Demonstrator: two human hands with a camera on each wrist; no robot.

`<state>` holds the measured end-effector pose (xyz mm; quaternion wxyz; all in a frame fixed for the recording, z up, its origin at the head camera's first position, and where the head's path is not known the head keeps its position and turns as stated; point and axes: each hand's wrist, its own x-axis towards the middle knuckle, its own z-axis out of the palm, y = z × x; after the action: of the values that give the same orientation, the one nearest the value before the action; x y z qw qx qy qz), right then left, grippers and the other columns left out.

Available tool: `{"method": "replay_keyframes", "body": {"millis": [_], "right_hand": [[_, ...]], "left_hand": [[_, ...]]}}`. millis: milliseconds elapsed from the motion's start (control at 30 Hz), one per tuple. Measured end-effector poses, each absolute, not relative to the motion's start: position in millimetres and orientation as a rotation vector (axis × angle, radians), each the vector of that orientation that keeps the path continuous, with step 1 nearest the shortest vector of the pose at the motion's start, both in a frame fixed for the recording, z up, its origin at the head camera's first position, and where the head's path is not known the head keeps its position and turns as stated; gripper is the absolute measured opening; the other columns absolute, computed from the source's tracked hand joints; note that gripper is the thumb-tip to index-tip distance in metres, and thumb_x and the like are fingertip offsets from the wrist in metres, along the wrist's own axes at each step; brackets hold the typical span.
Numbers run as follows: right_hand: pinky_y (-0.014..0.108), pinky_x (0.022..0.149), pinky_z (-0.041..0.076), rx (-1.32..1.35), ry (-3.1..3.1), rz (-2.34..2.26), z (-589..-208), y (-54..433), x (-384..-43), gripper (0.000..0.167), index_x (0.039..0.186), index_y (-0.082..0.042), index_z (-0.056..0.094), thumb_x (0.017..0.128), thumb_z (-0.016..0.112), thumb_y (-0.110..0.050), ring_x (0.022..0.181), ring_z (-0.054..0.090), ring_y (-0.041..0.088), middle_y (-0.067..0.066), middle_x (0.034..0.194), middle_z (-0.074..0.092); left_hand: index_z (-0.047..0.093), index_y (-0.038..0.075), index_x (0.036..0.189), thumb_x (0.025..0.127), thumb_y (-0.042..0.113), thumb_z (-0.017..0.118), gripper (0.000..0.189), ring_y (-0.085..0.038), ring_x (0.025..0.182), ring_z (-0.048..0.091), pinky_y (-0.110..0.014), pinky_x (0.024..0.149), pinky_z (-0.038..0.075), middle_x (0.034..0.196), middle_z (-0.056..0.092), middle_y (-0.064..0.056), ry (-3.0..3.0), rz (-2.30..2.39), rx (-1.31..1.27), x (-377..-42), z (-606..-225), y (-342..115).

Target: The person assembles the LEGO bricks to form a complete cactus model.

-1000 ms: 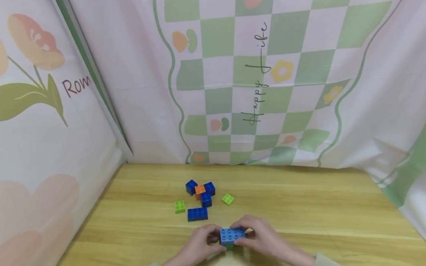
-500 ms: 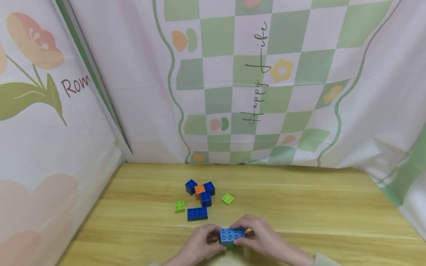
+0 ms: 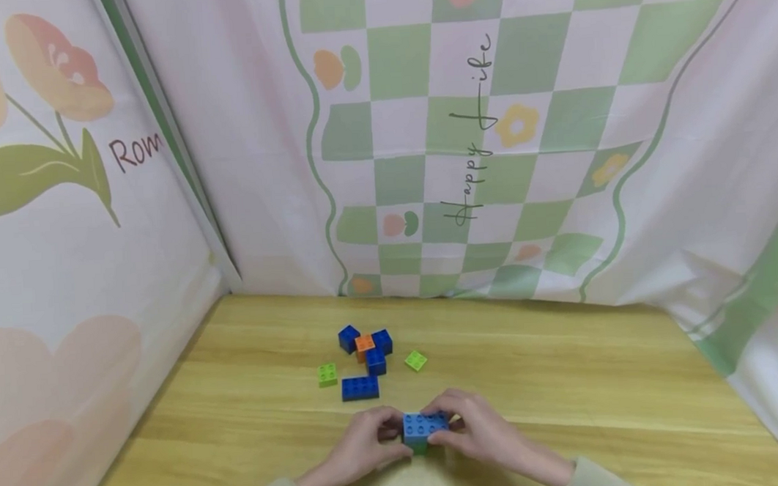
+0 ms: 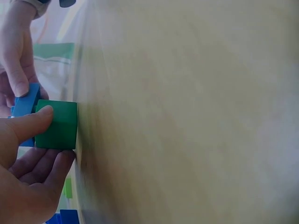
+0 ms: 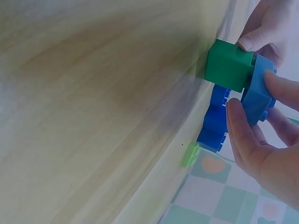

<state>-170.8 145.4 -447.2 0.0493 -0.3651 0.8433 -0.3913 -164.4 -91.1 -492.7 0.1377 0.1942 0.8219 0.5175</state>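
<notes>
A light blue toy building brick [image 3: 418,424], two studs wide and longer than it is broad, sits over a green brick [image 4: 60,127] near the front of the table. My left hand [image 3: 363,444] pinches the green brick between thumb and fingers. From the other side my right hand [image 3: 478,433] grips the overhanging end of the blue brick, thumb in front and fingers behind. In the right wrist view the blue brick [image 5: 258,91] leans slightly against the green one, with a narrow gap and studs showing between them. The green brick's base is close to the tabletop.
Beyond my hands on the wooden table [image 3: 567,366] lie several dark blue bricks, one of them long [image 3: 360,388], and an orange brick [image 3: 364,345] among them. Light green bricks lie left [image 3: 327,375] and right [image 3: 416,360]. A patterned curtain [image 3: 464,158] hangs behind.
The head view has tilted down a little. Both hands keep their holds on the bricks, and the loose bricks lie as before.
</notes>
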Motion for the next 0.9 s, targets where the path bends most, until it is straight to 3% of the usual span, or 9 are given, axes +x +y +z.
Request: {"method": "replay_keyframes", "body": {"millis": [900], "right_hand": [[0.009,0.073,0.055,-1.092,2.581,-1.119,-442.1,142.0,-171.6,0.026,0.108,-0.006,0.070,0.085,0.076,-0.016,0.090,0.066,0.009,0.008,0.104,0.069]], "left_hand": [[0.069,0.010,0.111,0.082,0.019,0.080,0.032,-0.005,0.099,0.067,-0.016,0.087,0.056,0.109,0.072,-0.002,2.391,1.486,0.558,-165.1,-491.6,-90.8]]}}
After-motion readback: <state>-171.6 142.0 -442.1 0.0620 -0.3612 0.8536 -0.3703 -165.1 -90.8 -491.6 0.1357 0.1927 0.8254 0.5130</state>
